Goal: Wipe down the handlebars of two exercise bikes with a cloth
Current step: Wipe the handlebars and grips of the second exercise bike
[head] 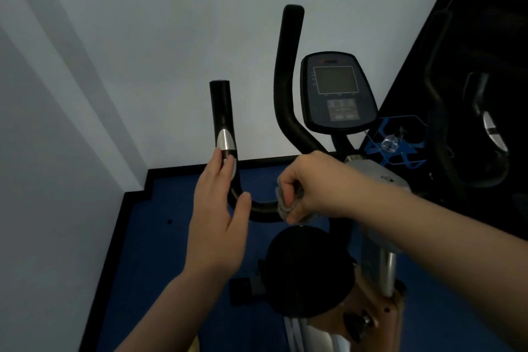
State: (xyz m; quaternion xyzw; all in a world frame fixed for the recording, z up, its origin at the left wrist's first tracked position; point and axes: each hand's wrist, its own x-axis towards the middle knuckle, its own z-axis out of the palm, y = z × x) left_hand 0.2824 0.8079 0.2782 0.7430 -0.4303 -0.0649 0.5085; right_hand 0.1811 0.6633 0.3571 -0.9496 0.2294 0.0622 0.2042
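A black left handlebar with a silver pulse pad rises in front of me and bends into a horizontal bar. My left hand is flat with fingers apart, its fingertips touching the bar near the silver pad. My right hand is closed on a grey cloth wrapped around the horizontal bar. A second black handlebar curves upward beside the console. At the right edge, another bike's dark handlebar shows, partly in shadow.
A black round cover and a silver post of the bike sit below my hands. A blue bottle holder holds a clear bottle. The grey wall is close at the left; the floor is blue with a black border.
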